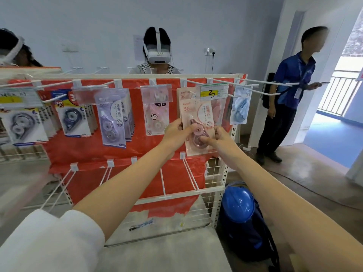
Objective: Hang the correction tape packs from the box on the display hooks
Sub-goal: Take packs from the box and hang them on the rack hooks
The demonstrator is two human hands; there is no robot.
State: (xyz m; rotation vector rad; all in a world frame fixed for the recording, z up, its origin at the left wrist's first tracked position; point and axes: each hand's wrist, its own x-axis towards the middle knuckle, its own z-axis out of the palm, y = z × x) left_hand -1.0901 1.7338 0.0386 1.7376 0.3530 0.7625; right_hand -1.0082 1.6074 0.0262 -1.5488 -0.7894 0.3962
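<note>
Both hands hold pink pack [198, 124] below hook [191, 93] — left hand [174, 130] pinches left edge, right hand [218, 137] grips lower right. Lift level, line hole with hook tip, slide back behind tag [214, 92] — avoid bending card.

A white sleeve [51, 242], soft and bunched, is pushed up the left arm; both forearms are bare, and both hands [174, 132] wear no gloves or rings.

Pale blue walls [196, 26] are enclosing the room. Daylight is pouring through an open doorway [341, 91] on the right, past a railing [337, 95], and glinting off the grey-brown floor [306, 173]. A wall socket [209, 51] is feeding a dangling cable.
</note>
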